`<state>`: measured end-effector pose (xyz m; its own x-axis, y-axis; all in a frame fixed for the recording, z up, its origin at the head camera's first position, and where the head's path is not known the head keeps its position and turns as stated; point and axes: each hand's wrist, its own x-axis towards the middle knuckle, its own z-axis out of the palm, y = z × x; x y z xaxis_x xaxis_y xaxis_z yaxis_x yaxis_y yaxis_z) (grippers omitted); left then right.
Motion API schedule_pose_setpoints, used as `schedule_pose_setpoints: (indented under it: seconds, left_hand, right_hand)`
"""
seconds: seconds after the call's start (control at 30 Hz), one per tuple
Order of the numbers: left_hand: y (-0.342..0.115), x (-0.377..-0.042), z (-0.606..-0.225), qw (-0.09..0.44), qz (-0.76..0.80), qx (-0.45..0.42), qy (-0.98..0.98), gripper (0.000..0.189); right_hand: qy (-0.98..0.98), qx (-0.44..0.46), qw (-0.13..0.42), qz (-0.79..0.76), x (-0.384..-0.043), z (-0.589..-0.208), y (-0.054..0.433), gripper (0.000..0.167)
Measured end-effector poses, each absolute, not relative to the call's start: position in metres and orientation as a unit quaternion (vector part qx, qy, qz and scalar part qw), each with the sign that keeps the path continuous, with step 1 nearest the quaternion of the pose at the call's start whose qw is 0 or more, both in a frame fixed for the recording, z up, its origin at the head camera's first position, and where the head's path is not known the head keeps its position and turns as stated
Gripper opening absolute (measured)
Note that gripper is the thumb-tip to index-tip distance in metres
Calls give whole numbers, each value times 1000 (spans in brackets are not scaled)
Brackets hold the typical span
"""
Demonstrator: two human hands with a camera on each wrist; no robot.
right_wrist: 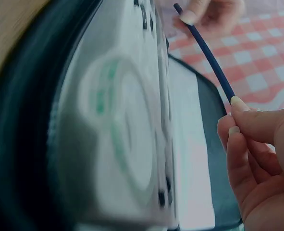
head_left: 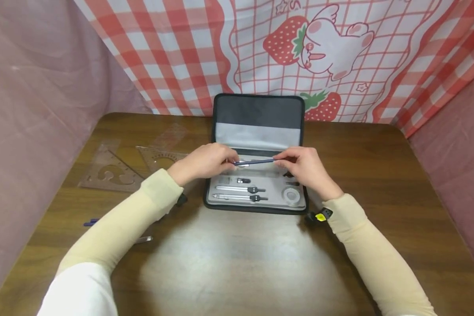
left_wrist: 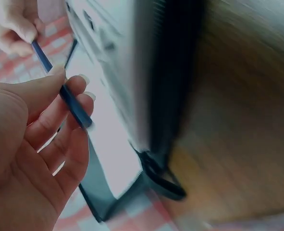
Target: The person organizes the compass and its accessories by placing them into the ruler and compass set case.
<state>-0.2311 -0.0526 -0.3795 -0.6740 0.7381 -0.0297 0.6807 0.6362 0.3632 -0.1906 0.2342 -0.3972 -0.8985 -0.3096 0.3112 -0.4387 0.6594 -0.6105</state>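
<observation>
Both hands hold a slim dark blue pencil (head_left: pixel 259 161) level above an open instrument case (head_left: pixel 256 211). My left hand (head_left: pixel 205 162) pinches its left end between thumb and fingers; the pencil's blunt tip (left_wrist: pixel 85 122) sticks out past them in the left wrist view. Its other end is pinched by my right hand (head_left: pixel 305 169). In the grey tray below lie two silver compasses (head_left: pixel 233 189), a small dark-and-silver piece (head_left: pixel 243 180) and a round clear disc-like item (head_left: pixel 291 196). The hands hide part of the tray's back row.
Left of the case lie a clear set square (head_left: pixel 98 179) and another clear triangle (head_left: pixel 153 154). Blue sticks (head_left: pixel 90 223) and a small clear piece (head_left: pixel 144 239) lie near my left forearm. The case lid (head_left: pixel 258 112) leans against a checked curtain (head_left: pixel 174 52).
</observation>
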Motion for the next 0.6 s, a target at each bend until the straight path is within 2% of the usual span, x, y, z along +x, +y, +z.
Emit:
schedule_pose_setpoints:
  seconds: [0.27, 0.4, 0.6]
  left_hand:
    - [-84, -241, -394, 107, 160, 343, 919, 14]
    - [-94, -245, -397, 128, 170, 323, 922, 18]
    - [-93, -248, -400, 159, 206, 310, 914, 21]
  right_hand:
    - [-920, 159, 102, 343, -187, -409, 253, 7]
    - [-921, 163, 104, 338, -189, -414, 252, 7]
    - [-923, 174, 71, 336, -191, -415, 239, 8]
